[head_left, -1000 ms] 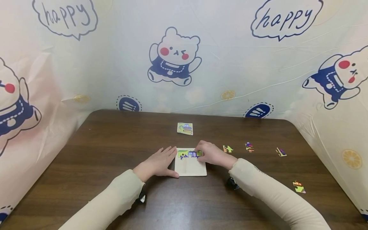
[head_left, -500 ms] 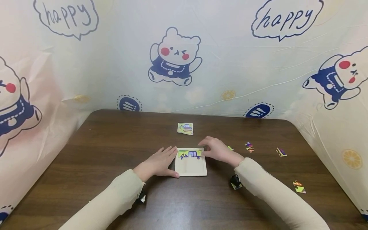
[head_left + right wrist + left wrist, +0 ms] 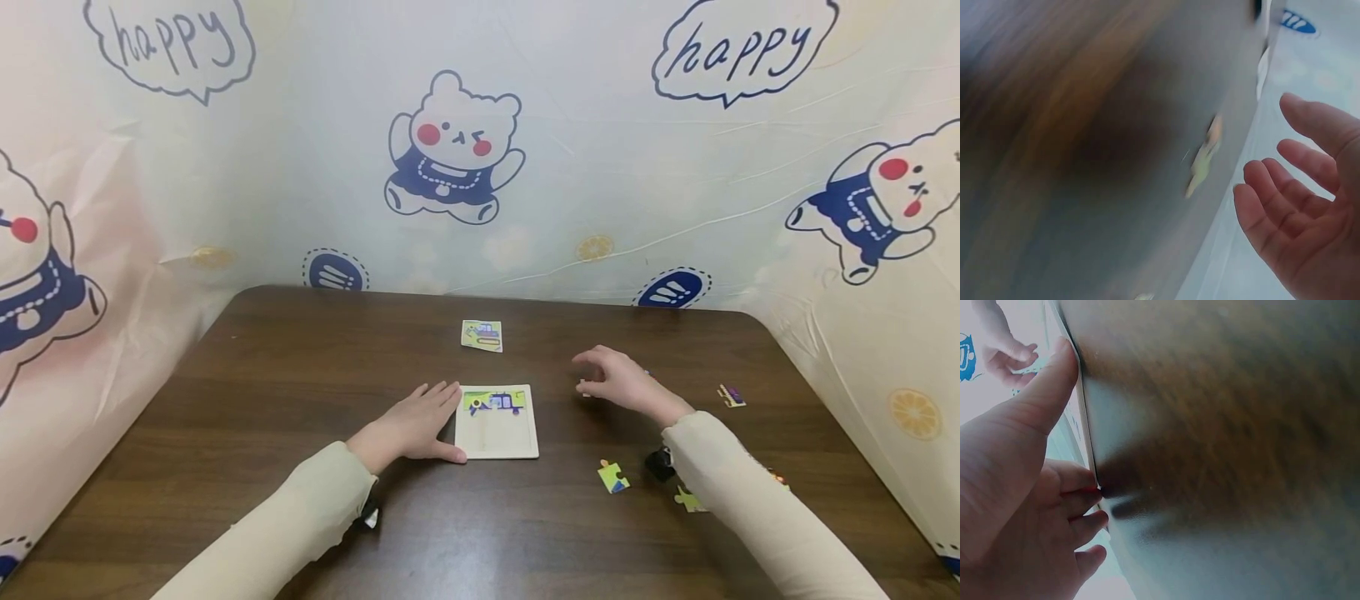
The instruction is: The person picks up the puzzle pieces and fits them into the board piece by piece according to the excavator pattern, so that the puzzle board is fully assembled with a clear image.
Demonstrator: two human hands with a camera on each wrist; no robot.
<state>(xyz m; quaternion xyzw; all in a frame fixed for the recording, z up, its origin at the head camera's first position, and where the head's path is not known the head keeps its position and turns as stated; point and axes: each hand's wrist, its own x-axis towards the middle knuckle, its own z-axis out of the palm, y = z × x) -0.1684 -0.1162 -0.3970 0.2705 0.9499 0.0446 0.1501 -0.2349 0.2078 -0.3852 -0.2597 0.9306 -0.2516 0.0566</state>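
A white puzzle tray [image 3: 495,442] lies mid-table, with joined jigsaw pieces [image 3: 495,402] along its far side showing a yellow-green and purple picture. My left hand [image 3: 423,423] rests at the tray's left edge, fingers spread. In the left wrist view, the thumb and fingertips of that hand [image 3: 1035,462] touch the tray's edge. To the right of the tray, my right hand [image 3: 626,383] hovers with fingers loosely bent and nothing in them. A jigsaw piece [image 3: 585,387] peeks out by its fingertips, mostly hidden; the right wrist view shows a jigsaw piece [image 3: 1204,159] on the table before the hand.
A small picture card [image 3: 482,335] lies beyond the tray. Loose jigsaw pieces are scattered to the right: a green one [image 3: 613,477], another green one [image 3: 688,500] by the right sleeve, a purple one [image 3: 731,396], and one partly covered by the sleeve [image 3: 750,508].
My right hand has left the pieces in the tray and moved right, above the loose pieces. Two green pieces formerly behind that arm now show. My left hand has stayed at the tray.
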